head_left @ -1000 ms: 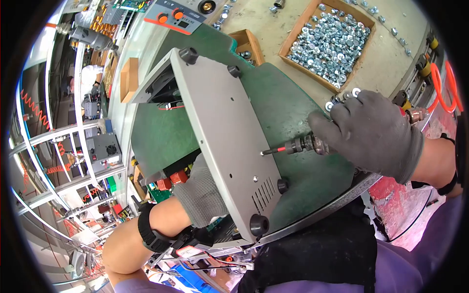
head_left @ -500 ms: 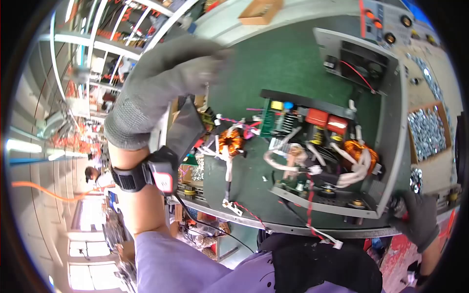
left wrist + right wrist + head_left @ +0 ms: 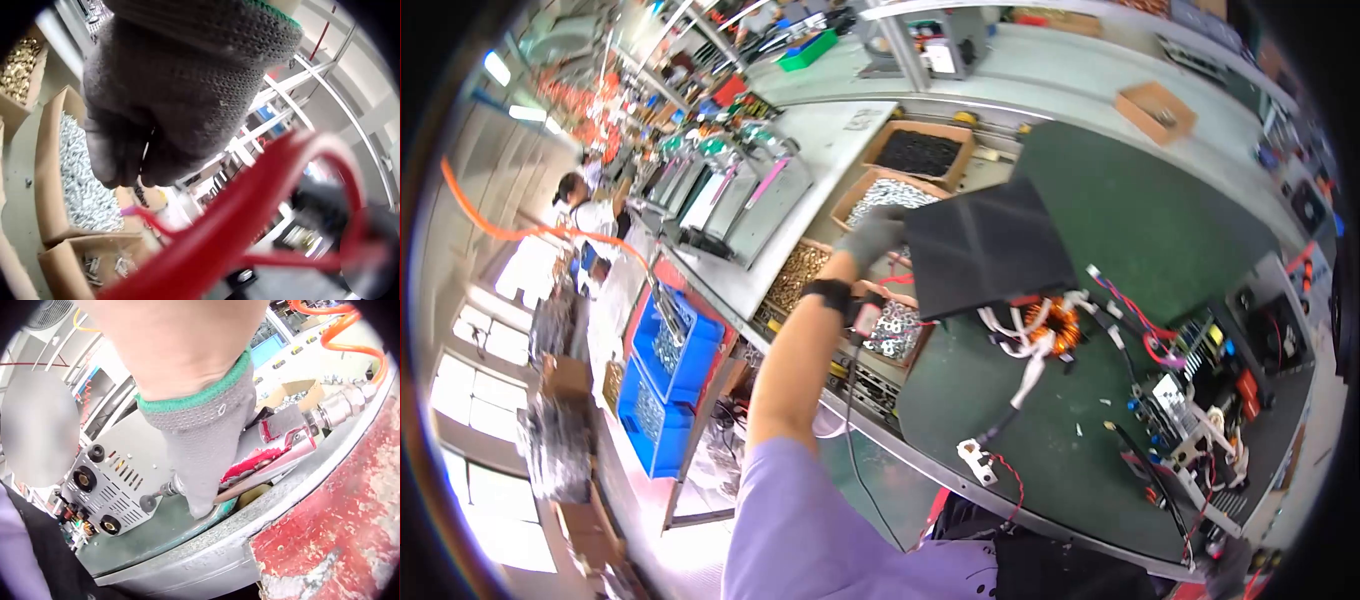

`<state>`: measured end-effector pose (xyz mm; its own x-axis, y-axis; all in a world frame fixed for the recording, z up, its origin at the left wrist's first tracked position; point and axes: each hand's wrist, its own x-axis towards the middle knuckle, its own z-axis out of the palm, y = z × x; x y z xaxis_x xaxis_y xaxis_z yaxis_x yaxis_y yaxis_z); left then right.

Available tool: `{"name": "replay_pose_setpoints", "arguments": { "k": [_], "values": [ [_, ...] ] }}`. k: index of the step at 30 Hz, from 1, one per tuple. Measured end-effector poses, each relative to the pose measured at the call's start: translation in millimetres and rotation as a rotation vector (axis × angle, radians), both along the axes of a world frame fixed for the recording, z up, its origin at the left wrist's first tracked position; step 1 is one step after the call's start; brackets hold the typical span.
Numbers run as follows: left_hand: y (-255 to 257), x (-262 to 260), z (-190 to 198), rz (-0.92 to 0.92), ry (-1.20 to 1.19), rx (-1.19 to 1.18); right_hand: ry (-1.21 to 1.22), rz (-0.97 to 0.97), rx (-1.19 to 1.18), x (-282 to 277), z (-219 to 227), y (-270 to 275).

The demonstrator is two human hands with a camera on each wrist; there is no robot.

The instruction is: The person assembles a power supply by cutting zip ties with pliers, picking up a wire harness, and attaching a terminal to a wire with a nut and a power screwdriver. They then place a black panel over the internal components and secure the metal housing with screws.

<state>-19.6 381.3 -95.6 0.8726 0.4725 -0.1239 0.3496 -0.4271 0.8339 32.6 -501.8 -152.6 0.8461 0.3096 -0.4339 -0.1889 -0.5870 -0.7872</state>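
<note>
My left hand [image 3: 875, 235], in a grey glove, reaches out to the far left of the green mat and pinches the edge of a flat black panel [image 3: 990, 245]. In the left wrist view its curled fingers [image 3: 131, 150] close on a thin edge. Beside the panel lies a copper-wound coil [image 3: 1052, 325] with white-sleeved leads. My right hand [image 3: 206, 456] grips an air screwdriver [image 3: 269, 453] with worn red paint, low at the right end of the bench. The driver's tip end is near the grey metal chassis [image 3: 119, 481], which has black rubber feet and holds circuit boards.
Cardboard trays of silver screws [image 3: 890, 195], black parts [image 3: 918, 153] and brass parts [image 3: 798, 275] stand beyond my left hand. Blue bins [image 3: 665, 350] hang off the bench's left end. An orange coiled hose [image 3: 350, 337] feeds the driver. Red wires [image 3: 231, 219] cross near my left wrist.
The driver has left the chassis face. My left hand came out from the chassis, swung left and took the black panel's edge. The head view has turned left; the right hand keeps the driver.
</note>
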Motion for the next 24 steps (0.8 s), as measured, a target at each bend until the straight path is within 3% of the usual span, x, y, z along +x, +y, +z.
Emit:
{"name": "replay_pose_setpoints", "arguments": {
  "k": [2,3,6,11,12,14,16,18,20,22,24],
  "values": [
    [-2,17,-23,-0.340,0.144,0.657,0.120,-0.028,-0.035,7,9,7],
    [-15,23,-15,-0.439,0.244,0.959,0.036,0.125,-0.101,11,8,9],
    [-19,31,-37,-0.535,0.166,1.065,0.112,-0.028,0.025,10,3,3],
    [-40,35,-48,-0.447,0.010,0.917,0.297,-0.496,0.463,7,-9,-12],
    [-44,37,-50,-0.429,-0.022,0.883,0.254,-0.463,0.472,5,-14,-13],
    [-39,26,-48,-0.397,-0.075,0.808,0.358,-0.236,0.303,-6,51,76],
    [-31,5,-47,-0.392,-0.119,0.719,0.465,-0.278,0.587,-7,30,46],
    [-31,5,-46,-0.407,-0.160,0.617,0.386,-0.482,0.441,-16,26,49],
    [-16,-1,-42,-0.422,-0.198,0.524,0.426,-0.626,0.486,-19,30,62],
    [-19,0,-42,-0.430,-0.226,0.436,-0.434,0.498,-0.460,-9,64,84],
    [-37,21,-45,-0.417,-0.255,0.363,-0.603,0.555,-0.472,-10,84,116]
  ]
}}
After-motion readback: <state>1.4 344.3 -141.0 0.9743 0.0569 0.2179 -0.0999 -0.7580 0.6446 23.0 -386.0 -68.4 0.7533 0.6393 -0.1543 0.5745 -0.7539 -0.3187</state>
